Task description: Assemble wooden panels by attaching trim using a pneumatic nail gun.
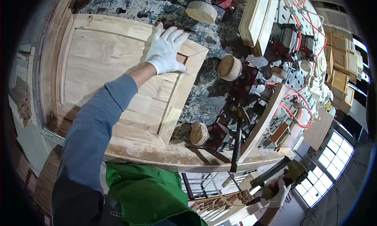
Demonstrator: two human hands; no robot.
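Resting the left hand point(168, 49), spread wide, on a framed wooden panel point(112, 63); holding a bulky tool point(295, 172) in the right hand point(279, 194).

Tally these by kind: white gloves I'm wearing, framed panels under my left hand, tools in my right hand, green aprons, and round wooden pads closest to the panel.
White gloves: 2
Framed panel: 1
Handheld tool: 1
Green apron: 1
Round wooden pads: 3
Total: 8

White gloves point(162, 61) on left hand point(167, 49) and right hand point(279, 194), blue-grey sleeve point(92, 122) with a cuff point(125, 89), and here's the bright green apron point(145, 186), pale lettering point(115, 214) beside it!
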